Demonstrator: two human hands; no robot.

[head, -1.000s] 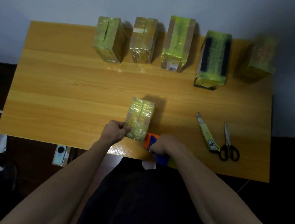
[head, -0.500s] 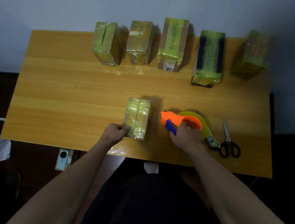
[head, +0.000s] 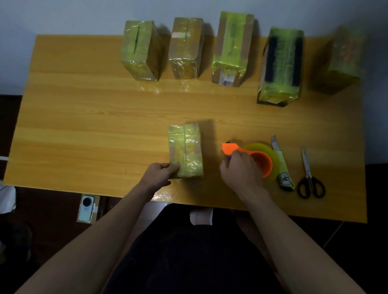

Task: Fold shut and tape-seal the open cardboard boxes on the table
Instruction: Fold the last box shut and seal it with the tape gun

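1. The left hand (head: 160,175) grips the near end of a taped box (head: 185,149), which lies near the front edge of the bench (head: 85,118), about mid-width.
2. The right hand (head: 241,168) curls round the orange dispenser (head: 255,158), just right of the box.
3. A knife (head: 280,163) and scissors (head: 310,178) lie right of the dispenser.
4. Five taped boxes (head: 231,49) line the back edge.
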